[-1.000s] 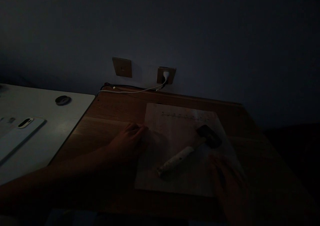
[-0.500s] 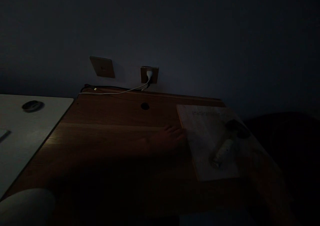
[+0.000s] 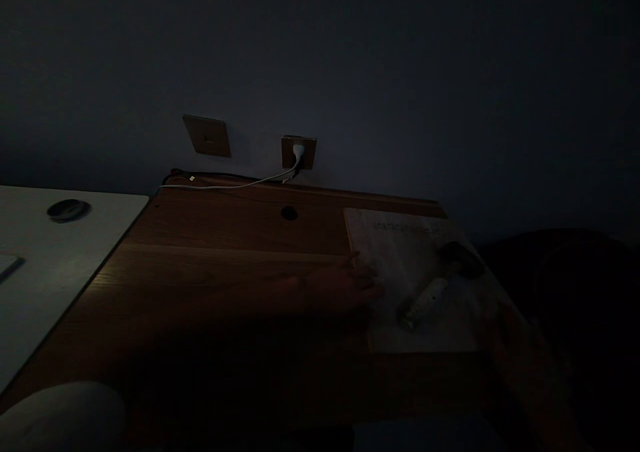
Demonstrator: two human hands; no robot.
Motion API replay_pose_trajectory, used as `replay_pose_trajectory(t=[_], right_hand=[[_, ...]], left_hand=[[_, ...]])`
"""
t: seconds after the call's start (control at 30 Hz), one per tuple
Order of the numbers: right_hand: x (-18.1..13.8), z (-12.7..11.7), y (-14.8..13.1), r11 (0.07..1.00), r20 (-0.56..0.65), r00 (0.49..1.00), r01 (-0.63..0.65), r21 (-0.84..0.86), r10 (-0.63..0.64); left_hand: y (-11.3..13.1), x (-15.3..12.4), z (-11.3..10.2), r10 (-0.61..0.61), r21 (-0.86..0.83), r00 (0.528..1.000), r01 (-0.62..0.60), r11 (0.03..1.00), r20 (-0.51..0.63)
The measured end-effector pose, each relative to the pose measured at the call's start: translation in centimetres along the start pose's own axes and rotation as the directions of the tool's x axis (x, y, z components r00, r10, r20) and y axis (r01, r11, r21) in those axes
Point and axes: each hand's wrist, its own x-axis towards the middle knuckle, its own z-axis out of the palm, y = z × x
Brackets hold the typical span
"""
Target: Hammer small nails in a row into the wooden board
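The room is very dark. A pale wooden board lies on the right part of a brown wooden desk. On the board rests a mallet with a black head and a light handle; a row of small nails shows near the board's far edge. My left hand lies flat at the board's left edge, fingers over it. Against the board's right edge rests my right hand, dim and hard to make out.
A white table adjoins the desk on the left, with a dark round object on it. On the wall are a switch plate and a socket with a white plug and cable. A cable hole sits in the desk.
The view swung left, so the board now sits at the right of the picture. Both hands have stayed at the board's edges; the board has shifted slightly left since half a second ago.
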Motion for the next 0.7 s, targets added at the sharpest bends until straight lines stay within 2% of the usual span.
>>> replay_pose_trajectory(t=[0.17, 0.27, 0.33, 0.37, 0.43, 0.57, 0.7], right_hand=[[-0.7, -0.3, -2.5, 0.981, -0.047, 0.991, 0.131, 0.143, -0.125], [-1.2, -0.7, -5.5, 0.97, -0.118, 0.979, 0.186, 0.156, -0.169], [-1.8, -1.4, -7.9, 0.944, -0.125, 0.95, 0.301, 0.137, -0.285], [-2.1, -1.8, -9.0, 0.948, -0.15, 0.95, 0.292, 0.124, -0.273], [-2.6, -2.7, -11.1, 0.908, -0.171, 0.904, 0.409, 0.09, -0.391], [-3.0, -3.8, -13.8, 0.808, -0.191, 0.799, 0.588, 0.044, -0.571], [-1.9, -4.4, -14.4, 0.773, -0.2, 0.769, 0.63, 0.072, -0.608]], left_hand=[[-0.7, -4.6, -3.3, -0.025, 0.02, 0.999, 0.024, 1.0, 0.024], [-0.2, -8.7, -5.8, -0.1, 0.009, 0.994, 0.1, 0.995, 0.033], [0.4, -11.7, -7.4, -0.164, 0.002, 0.985, 0.164, 0.986, 0.055], [0.8, -13.2, -8.1, -0.201, 0.003, 0.979, 0.201, 0.98, 0.047], [1.7, -16.1, -9.4, -0.231, 0.015, 0.973, 0.231, 0.973, 0.0], [3.4, -20.6, -11.4, -0.309, 0.05, 0.951, 0.308, 0.95, 0.015], [4.2, -23.2, -12.4, -0.367, 0.096, 0.93, 0.368, 0.925, -0.027]])
